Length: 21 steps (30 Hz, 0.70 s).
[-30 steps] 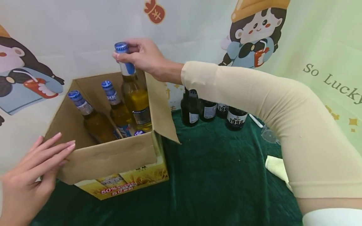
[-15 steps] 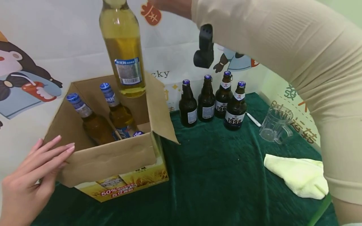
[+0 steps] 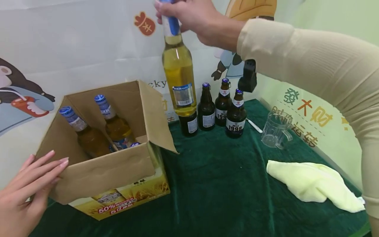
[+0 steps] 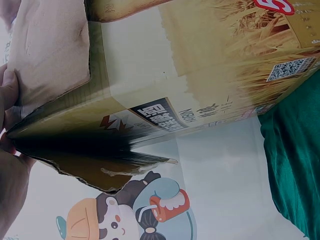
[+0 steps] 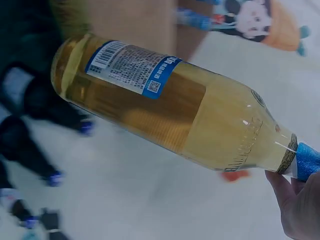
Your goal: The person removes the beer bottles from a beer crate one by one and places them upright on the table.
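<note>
My right hand (image 3: pixel 204 19) pinches a clear beer bottle (image 3: pixel 179 69) by its blue-wrapped neck, right of the cardboard box (image 3: pixel 106 177). The beer bottle (image 5: pixel 145 100) hangs nearly upright, with pale yellow beer and a blue-and-silver barcode label. In the head view its base overlaps a dark bottle behind. My left hand (image 3: pixel 32 184) grips the flaps at the box's near left corner, fingers over the edge. In the left wrist view its fingers (image 4: pixel 9 90) show at the flap (image 4: pixel 52 55). Inside the box stand two blue-capped bottles, one left (image 3: pixel 88 138), one further right (image 3: pixel 115 125); another cap (image 3: pixel 135 144) peeks over the near flap.
Several dark brown bottles (image 3: pixel 236 115) stand at the back of the green cloth (image 3: pixel 219 191). Right of them lie a white pen-like stick (image 3: pixel 254 125) and a clear glass mug (image 3: pixel 273 131). A pale yellow cloth (image 3: pixel 314 184) lies nearer on the right. Behind hangs a printed backdrop (image 3: pixel 88 42).
My right hand has lifted the beer bottle out of the box and carried it right, over the dark bottles. My left hand keeps its place at the box corner. The head view has shifted slightly right.
</note>
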Motion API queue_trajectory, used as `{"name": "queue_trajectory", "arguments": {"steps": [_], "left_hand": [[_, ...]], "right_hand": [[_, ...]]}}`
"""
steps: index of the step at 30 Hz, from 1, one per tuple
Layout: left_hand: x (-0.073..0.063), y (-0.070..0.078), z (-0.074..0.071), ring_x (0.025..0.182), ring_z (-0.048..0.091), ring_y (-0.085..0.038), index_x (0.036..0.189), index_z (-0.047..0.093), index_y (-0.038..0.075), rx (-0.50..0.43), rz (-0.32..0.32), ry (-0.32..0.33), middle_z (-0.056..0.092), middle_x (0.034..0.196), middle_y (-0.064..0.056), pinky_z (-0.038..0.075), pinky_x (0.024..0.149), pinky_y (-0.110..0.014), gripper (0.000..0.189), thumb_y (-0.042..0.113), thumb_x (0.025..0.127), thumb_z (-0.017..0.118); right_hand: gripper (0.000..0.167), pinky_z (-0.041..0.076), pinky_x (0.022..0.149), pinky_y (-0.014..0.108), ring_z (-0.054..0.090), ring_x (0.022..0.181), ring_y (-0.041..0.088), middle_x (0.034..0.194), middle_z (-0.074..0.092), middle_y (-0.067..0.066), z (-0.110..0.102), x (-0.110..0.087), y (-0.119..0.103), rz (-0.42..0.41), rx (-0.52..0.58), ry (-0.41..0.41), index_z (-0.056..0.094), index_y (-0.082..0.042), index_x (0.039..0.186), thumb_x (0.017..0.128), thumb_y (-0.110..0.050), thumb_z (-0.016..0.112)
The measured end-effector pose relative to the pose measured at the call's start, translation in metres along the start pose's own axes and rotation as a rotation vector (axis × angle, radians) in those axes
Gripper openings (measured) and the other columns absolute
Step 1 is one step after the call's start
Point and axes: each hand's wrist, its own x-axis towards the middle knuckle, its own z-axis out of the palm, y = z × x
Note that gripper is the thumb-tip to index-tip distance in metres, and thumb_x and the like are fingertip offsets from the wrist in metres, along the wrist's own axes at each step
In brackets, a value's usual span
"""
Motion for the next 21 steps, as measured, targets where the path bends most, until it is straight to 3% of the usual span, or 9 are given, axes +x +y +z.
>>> {"name": "queue_trajectory", "arguments": {"steps": [6,12,15,21], "left_hand": [[-0.004,-0.005,-0.004,0.145,0.044,-0.005,0.119,0.071,-0.008,-0.021,0.006,-0.002,0.051,0.138,0.032,0.019,0.131,-0.042,0.058,0.042,0.105,0.046],[-0.006,-0.002,-0.005,0.145,0.044,-0.005,0.117,0.071,-0.009,-0.023,0.014,0.028,0.053,0.137,0.032,0.02,0.131,-0.042,0.057,0.04,0.104,0.047],[-0.006,-0.003,-0.005,0.143,0.047,-0.005,0.115,0.072,-0.009,-0.045,0.031,0.065,0.056,0.135,0.03,0.02,0.131,-0.04,0.054,0.039,0.102,0.049],[-0.005,0.0,-0.007,0.142,0.048,-0.006,0.114,0.073,-0.009,-0.052,0.056,0.073,0.057,0.134,0.029,0.021,0.131,-0.04,0.052,0.037,0.103,0.05]], "right_hand": [[0.038,0.056,0.103,0.037,0.064,0.117,0.019,0.126,0.068,0.01,-0.012,-0.011,0.065,-0.009,-0.022,-0.008,0.058,-0.007,0.136,0.102,-0.022,0.062],[0.037,0.057,0.095,0.033,0.067,0.113,0.018,0.124,0.072,0.01,-0.018,-0.029,0.12,0.036,-0.122,-0.053,0.062,-0.009,0.132,0.101,-0.028,0.064],[0.036,0.057,0.092,0.033,0.067,0.11,0.017,0.122,0.073,0.01,-0.02,-0.037,0.142,0.069,-0.14,-0.055,0.063,-0.01,0.13,0.1,-0.029,0.064],[0.038,0.057,0.1,0.039,0.066,0.112,0.02,0.124,0.072,0.012,-0.025,-0.051,0.173,0.152,-0.148,-0.026,0.062,-0.009,0.132,0.1,-0.029,0.065]]}}
